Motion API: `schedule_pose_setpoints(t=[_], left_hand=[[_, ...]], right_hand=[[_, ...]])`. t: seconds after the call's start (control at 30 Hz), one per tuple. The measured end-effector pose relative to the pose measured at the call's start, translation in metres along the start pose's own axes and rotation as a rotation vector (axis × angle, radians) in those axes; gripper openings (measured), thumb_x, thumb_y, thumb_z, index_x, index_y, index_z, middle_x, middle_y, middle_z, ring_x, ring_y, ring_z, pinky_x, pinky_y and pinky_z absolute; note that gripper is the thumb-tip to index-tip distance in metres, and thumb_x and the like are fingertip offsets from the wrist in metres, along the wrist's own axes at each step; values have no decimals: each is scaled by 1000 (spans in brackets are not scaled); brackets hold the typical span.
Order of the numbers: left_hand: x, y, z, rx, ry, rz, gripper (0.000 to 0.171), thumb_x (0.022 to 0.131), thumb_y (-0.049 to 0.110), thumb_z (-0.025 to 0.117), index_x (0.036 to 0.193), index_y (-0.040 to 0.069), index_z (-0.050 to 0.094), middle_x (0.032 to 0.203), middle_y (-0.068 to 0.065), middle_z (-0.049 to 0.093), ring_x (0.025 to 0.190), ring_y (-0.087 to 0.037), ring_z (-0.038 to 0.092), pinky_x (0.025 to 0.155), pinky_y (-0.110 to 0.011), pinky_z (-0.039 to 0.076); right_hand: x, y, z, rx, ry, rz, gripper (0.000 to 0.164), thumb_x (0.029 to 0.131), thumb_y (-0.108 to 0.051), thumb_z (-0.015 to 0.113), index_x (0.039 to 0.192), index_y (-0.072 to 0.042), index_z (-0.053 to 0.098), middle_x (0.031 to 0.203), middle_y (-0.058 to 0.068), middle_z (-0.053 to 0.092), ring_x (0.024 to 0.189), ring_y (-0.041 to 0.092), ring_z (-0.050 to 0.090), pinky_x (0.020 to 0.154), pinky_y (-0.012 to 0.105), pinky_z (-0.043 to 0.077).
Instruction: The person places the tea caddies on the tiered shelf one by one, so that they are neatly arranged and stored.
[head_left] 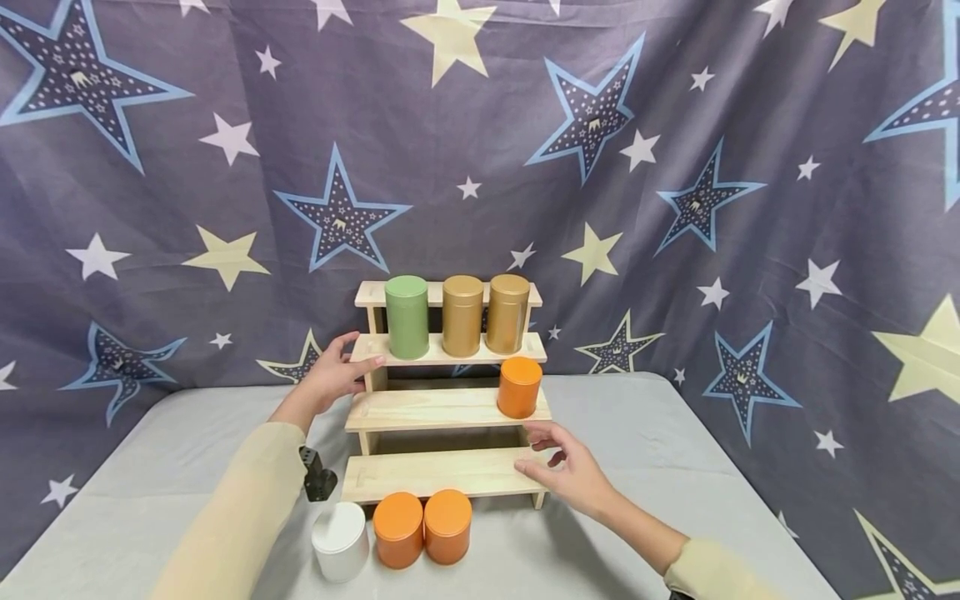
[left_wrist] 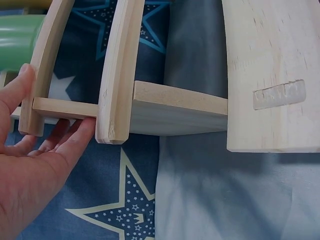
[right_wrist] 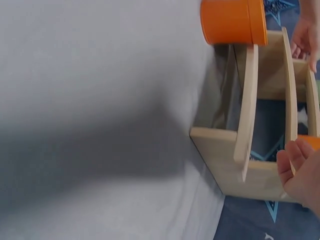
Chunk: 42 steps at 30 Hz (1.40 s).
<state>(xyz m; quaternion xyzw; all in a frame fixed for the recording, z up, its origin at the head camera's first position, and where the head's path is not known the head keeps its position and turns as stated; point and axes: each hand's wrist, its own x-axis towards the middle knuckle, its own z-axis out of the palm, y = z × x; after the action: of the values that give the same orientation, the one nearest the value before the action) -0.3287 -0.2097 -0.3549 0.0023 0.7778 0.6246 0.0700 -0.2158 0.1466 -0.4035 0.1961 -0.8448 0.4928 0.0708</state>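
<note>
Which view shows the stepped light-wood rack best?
Head view: the stepped light-wood rack shows all four tiers. Left wrist view: cropped close-up of its left end; right wrist view: sideways, cut off by the right edge.

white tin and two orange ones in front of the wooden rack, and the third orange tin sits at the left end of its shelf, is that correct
Not quite: the third orange tin sits at the right end of its shelf, as the head view shows. The white tin and two orange tins are indeed in front of the wooden rack.
</note>
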Motion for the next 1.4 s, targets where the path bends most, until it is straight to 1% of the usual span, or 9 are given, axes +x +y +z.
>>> schedule_pose_setpoints(t=[0.1, 0.2, 0.33, 0.43, 0.6, 0.87, 1.03, 1.17, 1.4], left_hand=[[0, 0, 0, 0, 0, 0, 89, 93, 23, 60, 151, 12, -7, 151, -31, 13, 134, -43, 33, 106, -54, 37], [0, 0, 0, 0, 2, -4, 89, 93, 23, 60, 151, 12, -7, 150, -31, 14, 134, -43, 33, 106, -53, 37], [-1, 0, 0, 8, 1, -4, 89, 93, 24, 59, 151, 12, -7, 150, -32, 13, 134, -44, 32, 106, -54, 37], [-1, 0, 0, 11, 2, -1, 90, 93, 25, 60, 151, 12, -7, 150, -32, 13, 134, -44, 33, 106, -54, 38], [0, 0, 0, 8, 6, 1, 89, 93, 24, 60, 151, 12, -7, 150, -31, 15, 134, -44, 33, 106, -53, 38], [0, 0, 0, 16, 12, 4, 88, 93, 24, 59, 151, 11, -6, 149, -31, 18, 133, -43, 34, 105, -53, 39], [0, 1, 0, 20, 15, 11, 88, 93, 23, 59, 151, 11, -6, 150, -31, 17, 133, -43, 34, 105, -53, 39], [0, 1, 0, 18, 14, 3, 88, 93, 23, 59, 151, 11, -6, 150, -31, 16, 133, -43, 34, 105, -53, 39], [0, 1, 0, 4, 2, 3, 88, 93, 23, 59, 151, 12, -6, 149, -31, 16, 133, -43, 33, 106, -54, 38]], right_hand=[[0, 13, 7, 19, -53, 5, 47, 80, -25, 75, 122, -17, 56, 106, 4, 62, 99, 27, 57, 75, 28, 48], [-2, 11, 12, 27, -104, 0, 49, 81, -26, 74, 124, -14, 55, 107, 7, 62, 101, 30, 57, 75, 27, 48], [-5, 11, 20, 31, -153, -5, 49, 81, -29, 74, 124, -13, 55, 108, 13, 61, 100, 29, 57, 75, 26, 46], [-7, 11, 27, 39, -194, 9, 49, 81, -30, 74, 124, -15, 55, 108, 12, 61, 100, 27, 57, 75, 27, 47], [-11, 12, 38, 74, -265, 2, 50, 83, -28, 72, 126, -13, 54, 109, 10, 61, 103, 28, 57, 75, 29, 49], [-17, 3, 51, 111, -291, -33, 50, 83, -28, 72, 126, -11, 53, 109, 12, 62, 101, 25, 58, 76, 29, 49], [-21, -2, 58, 97, -299, -57, 51, 82, -28, 73, 125, -10, 54, 108, 8, 64, 99, 26, 57, 73, 26, 49], [-22, -3, 62, 109, -317, -35, 51, 81, -28, 74, 126, -13, 54, 108, 4, 63, 99, 24, 57, 71, 26, 49], [-24, 0, 68, 148, -334, -20, 53, 82, -27, 74, 128, -12, 52, 108, 6, 62, 98, 27, 59, 70, 30, 50]])
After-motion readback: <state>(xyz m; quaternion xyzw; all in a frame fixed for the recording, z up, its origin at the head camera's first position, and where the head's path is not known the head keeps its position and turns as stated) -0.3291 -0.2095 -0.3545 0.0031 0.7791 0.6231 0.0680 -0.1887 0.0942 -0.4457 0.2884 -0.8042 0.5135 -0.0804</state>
